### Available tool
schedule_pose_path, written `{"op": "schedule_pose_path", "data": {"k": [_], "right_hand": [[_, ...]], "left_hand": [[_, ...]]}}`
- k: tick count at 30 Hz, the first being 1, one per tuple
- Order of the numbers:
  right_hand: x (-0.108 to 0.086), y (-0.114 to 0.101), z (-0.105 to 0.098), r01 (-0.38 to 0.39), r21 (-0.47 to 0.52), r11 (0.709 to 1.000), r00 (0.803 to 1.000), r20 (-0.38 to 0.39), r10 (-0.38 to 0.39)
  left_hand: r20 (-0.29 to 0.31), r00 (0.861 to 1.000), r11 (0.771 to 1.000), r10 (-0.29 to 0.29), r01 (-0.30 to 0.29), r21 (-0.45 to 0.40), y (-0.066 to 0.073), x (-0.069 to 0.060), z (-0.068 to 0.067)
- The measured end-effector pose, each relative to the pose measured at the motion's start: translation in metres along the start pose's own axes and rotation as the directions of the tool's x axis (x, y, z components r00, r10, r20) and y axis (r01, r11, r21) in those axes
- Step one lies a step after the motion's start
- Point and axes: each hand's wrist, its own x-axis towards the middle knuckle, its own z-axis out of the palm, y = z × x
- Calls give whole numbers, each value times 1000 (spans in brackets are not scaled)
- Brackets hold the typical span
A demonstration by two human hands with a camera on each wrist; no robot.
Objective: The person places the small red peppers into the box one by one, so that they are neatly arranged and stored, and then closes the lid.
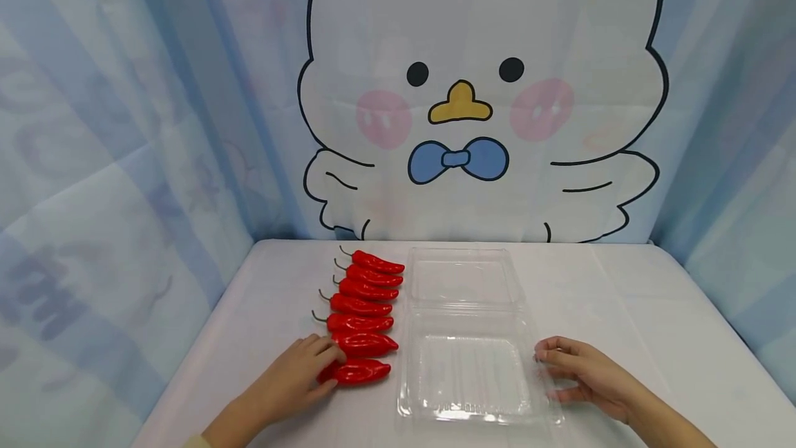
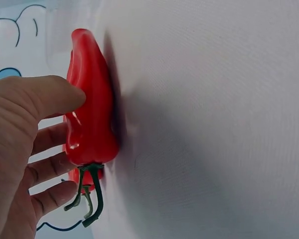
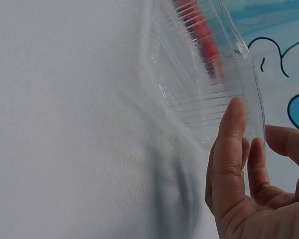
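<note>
In the head view my left hand (image 1: 305, 372) is at the nearest red chili pepper (image 1: 361, 372), which lies on the table. The left wrist view shows the thumb pressed on the pepper's side (image 2: 93, 99), the other fingers reaching behind it, and green stems (image 2: 93, 194) hanging free below. A hinged clear plastic clamshell box (image 1: 472, 379) lies spread flat, lid (image 1: 460, 281) away from me. My right hand (image 1: 587, 372) holds its right rim. In the right wrist view the fingers (image 3: 229, 164) stand on either side of that rim.
Several more red chili peppers (image 1: 361, 323) lie in a column left of the box, tips toward it. The white tabletop (image 1: 622, 303) extends to the right. Behind it hangs a backdrop (image 1: 460, 33) with a cartoon bird; curtains (image 1: 124, 157) flank both sides.
</note>
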Motion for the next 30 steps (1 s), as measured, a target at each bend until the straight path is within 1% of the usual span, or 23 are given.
{"op": "schedule_pose_path", "data": {"k": [3, 7, 12, 14, 16, 21, 23, 30], "right_hand": [[2, -1, 1, -13, 17, 1000, 1000, -14, 13], [3, -1, 2, -25, 52, 998, 1000, -15, 26], [5, -2, 3, -29, 65, 997, 1000, -3, 29], [4, -2, 2, -31, 56, 998, 1000, -2, 31], [3, -1, 0, -32, 48, 998, 999, 2, 32], [2, 1, -2, -23, 59, 998, 999, 33, 22], [1, 2, -3, -24, 66, 998, 999, 39, 21], [1, 3, -3, -29, 83, 996, 999, 39, 26]], "left_hand": [[4, 1000, 1000, -1, 1, -2, 0, 0, -2], [26, 1000, 1000, 2, -3, 3, 0, -1, -4], [24, 1000, 1000, 5, -5, -3, 0, -4, -4], [18, 1000, 1000, 5, -5, -18, 1, -5, -4], [28, 1000, 999, -2, 3, -39, 2, -5, -3], [83, 996, 992, -43, 53, -115, 4, -5, -4], [95, 994, 988, -57, 70, -138, 5, -6, -4], [74, 996, 985, -54, 65, -161, 6, -8, -8]]}}
